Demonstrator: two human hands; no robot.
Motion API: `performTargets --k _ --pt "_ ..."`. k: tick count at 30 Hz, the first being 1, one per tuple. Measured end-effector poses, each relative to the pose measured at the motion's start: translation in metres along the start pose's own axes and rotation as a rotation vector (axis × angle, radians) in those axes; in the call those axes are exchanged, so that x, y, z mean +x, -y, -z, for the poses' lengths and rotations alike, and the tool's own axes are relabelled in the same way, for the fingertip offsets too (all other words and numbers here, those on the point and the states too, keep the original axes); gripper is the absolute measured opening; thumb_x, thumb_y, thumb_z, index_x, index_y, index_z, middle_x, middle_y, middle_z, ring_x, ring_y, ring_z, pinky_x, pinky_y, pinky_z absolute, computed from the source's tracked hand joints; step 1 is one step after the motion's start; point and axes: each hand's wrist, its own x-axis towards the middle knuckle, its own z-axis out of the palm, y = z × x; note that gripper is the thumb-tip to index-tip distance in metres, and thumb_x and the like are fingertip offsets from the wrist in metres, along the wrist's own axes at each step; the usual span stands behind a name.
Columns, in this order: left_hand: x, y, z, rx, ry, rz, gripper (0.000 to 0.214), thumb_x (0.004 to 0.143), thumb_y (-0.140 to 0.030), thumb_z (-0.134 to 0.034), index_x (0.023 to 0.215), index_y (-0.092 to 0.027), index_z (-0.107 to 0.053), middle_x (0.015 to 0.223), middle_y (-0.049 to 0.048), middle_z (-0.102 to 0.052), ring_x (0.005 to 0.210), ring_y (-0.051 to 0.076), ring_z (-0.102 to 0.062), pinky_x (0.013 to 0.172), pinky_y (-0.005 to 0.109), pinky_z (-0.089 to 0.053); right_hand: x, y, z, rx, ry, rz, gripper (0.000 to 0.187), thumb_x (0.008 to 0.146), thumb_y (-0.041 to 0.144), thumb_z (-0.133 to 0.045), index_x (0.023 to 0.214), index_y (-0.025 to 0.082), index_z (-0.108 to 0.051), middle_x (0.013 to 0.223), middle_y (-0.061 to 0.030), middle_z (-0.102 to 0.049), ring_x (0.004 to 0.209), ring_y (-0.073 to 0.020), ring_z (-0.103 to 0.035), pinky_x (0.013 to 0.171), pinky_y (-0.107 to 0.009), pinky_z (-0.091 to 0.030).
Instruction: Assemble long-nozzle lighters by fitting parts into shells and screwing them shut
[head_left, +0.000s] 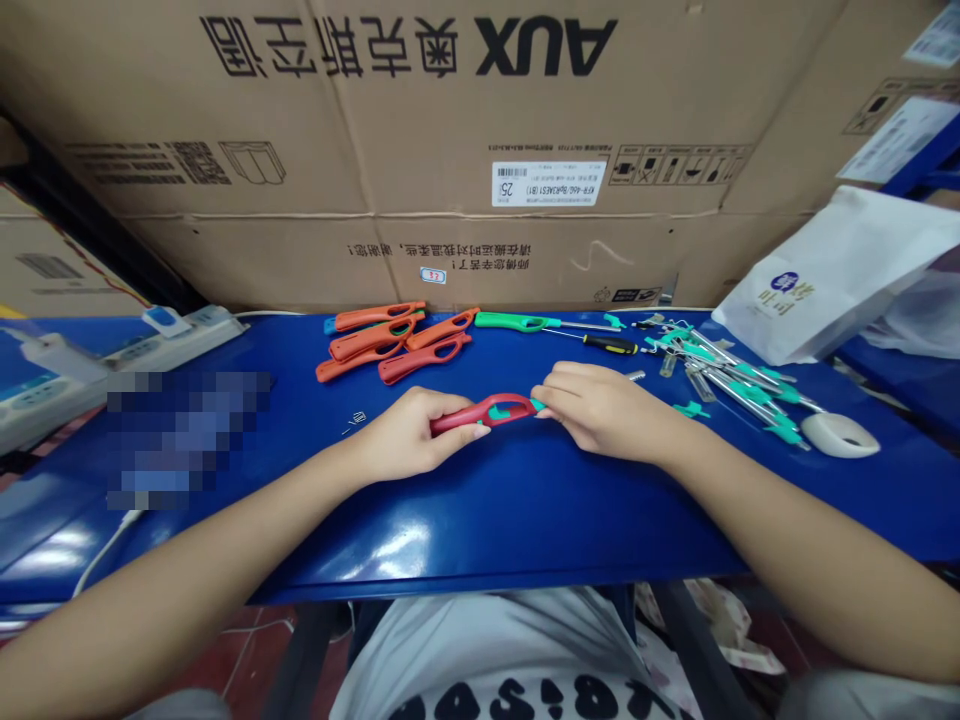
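Two hands (pixel 409 435) (pixel 604 412) grip plastic, left fingers (pixel 461 435) around a looped red handle (pixel 466 412), right pinching its teal tip (pixel 538 406).

Upside-down "AUX" on cardboard box (pixel 420 112); inverted "25" on white label (pixel 551 186).

Blue table (pixel 570 515) glossy with light, printed cardboard (pixel 405 120) behind; reddish tiled floor (pixel 246 655) below

12 o'clock: large cardboard box (pixel 660 235) stands upright, AUX lettering inverted, white label (pixel 547 185) on its face. 9 o'clock: white power strip (pixel 199 332) carries a plug (pixel 166 320). 8 o'clock: white cable (pixel 105 547) runs to a pixelated patch. Towards 2–3 o'clock: printed white bag (pixel 840 260) sits tilted. Just past 3: small white rounded object (pixel 821 432).
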Motion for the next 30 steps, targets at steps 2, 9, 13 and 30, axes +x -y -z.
performTargets --k 2,9,13,30 --pt "-0.001 -0.002 0.001 0.12 -0.021 -0.087 0.034 0.098 -0.041 -0.058 0.079 -0.014 -0.067 0.061 -0.004 -0.044 0.056 0.009 -0.037 0.054 0.022 -0.033 0.0 0.001 0.0 0.012 0.03 0.004 0.027 0.102 0.014 -0.043 0.1 0.009 -0.069 0.083 -0.0126 -0.067 0.078 -0.0221 -0.052 0.071 -0.033 -0.046" --pt "-0.005 -0.005 0.003 0.376 -0.072 -0.268 0.026 0.102 -0.035 -0.054 0.105 -0.015 -0.07 0.087 0.0056 -0.074 0.075 0.016 -0.067 0.071 0.025 -0.05 0.002 0.004 0.0 -0.002 -0.073 0.028 0.024 0.101 0.015 -0.047 0.097 0.008 -0.069 0.08 -0.0124 -0.066 0.075 -0.0216 -0.05 0.069 -0.033 -0.044" --pt "-0.008 -0.003 0.003 0.526 -0.09 -0.299 0.029 0.104 -0.036 -0.05 0.113 -0.014 -0.067 0.101 0.0082 -0.077 0.083 0.019 -0.073 0.073 0.027 -0.054 0.002 0.006 0.003 -0.012 -0.088 0.028 0.023 0.101 0.015 -0.047 0.097 0.008 -0.068 0.079 -0.0122 -0.066 0.075 -0.0219 -0.05 0.068 -0.033 -0.044" --pt "0.003 0.004 0.009 0.444 -0.317 -0.26 0.034 0.093 -0.039 -0.071 0.116 -0.015 -0.068 0.105 0.0065 -0.074 0.091 0.017 -0.069 0.084 0.026 -0.053 -0.011 -0.027 0.006 0.249 0.041 -0.407 0.007 0.094 0.023 -0.055 0.099 0.019 -0.059 0.097 -0.0067 -0.066 0.086 -0.0212 -0.061 0.075 -0.031 -0.045"
